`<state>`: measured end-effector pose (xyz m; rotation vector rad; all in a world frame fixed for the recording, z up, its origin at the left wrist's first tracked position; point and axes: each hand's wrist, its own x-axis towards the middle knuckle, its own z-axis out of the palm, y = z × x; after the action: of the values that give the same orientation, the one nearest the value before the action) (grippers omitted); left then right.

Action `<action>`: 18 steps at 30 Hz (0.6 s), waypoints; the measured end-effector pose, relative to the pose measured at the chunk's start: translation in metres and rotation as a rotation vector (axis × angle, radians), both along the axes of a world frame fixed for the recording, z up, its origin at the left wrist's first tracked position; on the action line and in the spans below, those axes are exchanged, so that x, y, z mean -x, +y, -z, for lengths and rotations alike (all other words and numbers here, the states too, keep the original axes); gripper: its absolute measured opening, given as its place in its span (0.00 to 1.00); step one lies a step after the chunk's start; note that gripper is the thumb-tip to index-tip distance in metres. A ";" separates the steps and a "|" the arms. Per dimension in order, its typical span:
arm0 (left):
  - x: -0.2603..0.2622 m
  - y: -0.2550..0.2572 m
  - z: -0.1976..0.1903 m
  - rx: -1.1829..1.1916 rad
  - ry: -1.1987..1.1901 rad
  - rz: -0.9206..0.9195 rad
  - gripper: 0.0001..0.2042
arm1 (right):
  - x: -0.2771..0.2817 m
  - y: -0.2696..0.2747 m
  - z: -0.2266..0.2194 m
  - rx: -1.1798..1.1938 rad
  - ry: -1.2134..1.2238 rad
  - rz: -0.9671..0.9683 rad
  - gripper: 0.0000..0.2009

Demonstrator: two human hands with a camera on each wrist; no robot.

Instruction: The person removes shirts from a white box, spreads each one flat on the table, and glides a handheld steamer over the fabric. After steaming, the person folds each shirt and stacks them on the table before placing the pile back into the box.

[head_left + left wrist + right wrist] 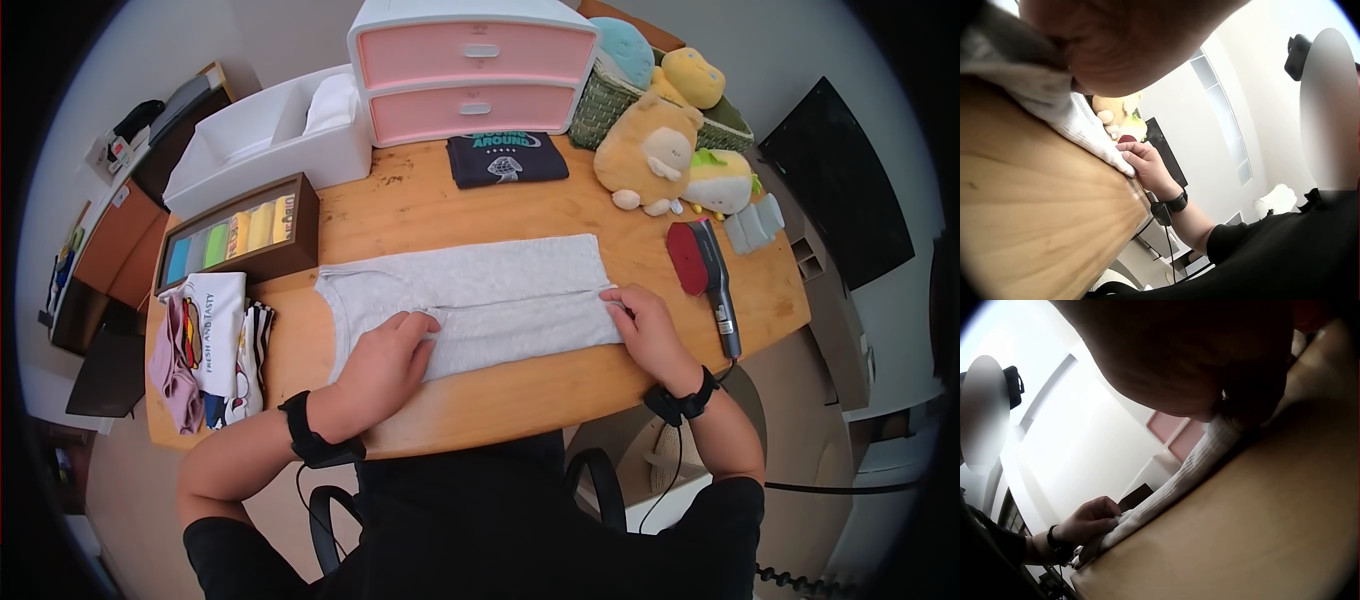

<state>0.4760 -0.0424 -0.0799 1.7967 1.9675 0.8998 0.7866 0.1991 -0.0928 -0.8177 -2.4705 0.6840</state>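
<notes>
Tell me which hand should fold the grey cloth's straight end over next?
Probably the right hand: it holds the grey cloth at its straight end, while the left hand is nearer the curved end.

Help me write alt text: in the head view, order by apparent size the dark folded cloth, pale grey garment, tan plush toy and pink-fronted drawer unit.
1. Pink-fronted drawer unit and pale grey garment: too alike to rank
2. Tan plush toy
3. Dark folded cloth

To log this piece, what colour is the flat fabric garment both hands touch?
The fabric garment is pale grey, clearest in the head view.
</notes>
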 end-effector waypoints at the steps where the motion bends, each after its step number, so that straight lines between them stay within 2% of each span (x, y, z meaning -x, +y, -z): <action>1: 0.000 -0.001 0.000 -0.015 0.007 -0.015 0.08 | 0.001 -0.003 -0.005 -0.013 0.007 -0.012 0.09; 5: 0.002 -0.007 0.007 -0.078 0.070 0.010 0.09 | 0.000 -0.004 -0.006 -0.037 0.050 -0.047 0.11; 7: 0.005 -0.005 0.014 -0.098 0.086 0.014 0.09 | -0.001 -0.003 -0.005 -0.001 -0.047 -0.023 0.12; 10: 0.004 -0.008 0.015 0.037 0.112 0.022 0.09 | -0.001 -0.001 -0.003 -0.001 -0.081 -0.045 0.14; 14: -0.001 -0.016 0.003 0.081 0.180 -0.019 0.13 | -0.003 -0.002 -0.003 -0.005 -0.066 -0.072 0.16; 17: 0.001 -0.035 -0.008 0.090 0.244 0.004 0.17 | -0.004 -0.014 -0.010 -0.039 -0.067 0.029 0.16; 18: 0.003 -0.043 -0.009 0.073 0.273 0.012 0.17 | -0.005 -0.020 -0.016 -0.091 -0.060 -0.025 0.16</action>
<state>0.4727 -0.0858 -0.0709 1.9735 2.1169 0.5957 0.7914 0.1788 -0.0767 -0.7850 -2.5492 0.5585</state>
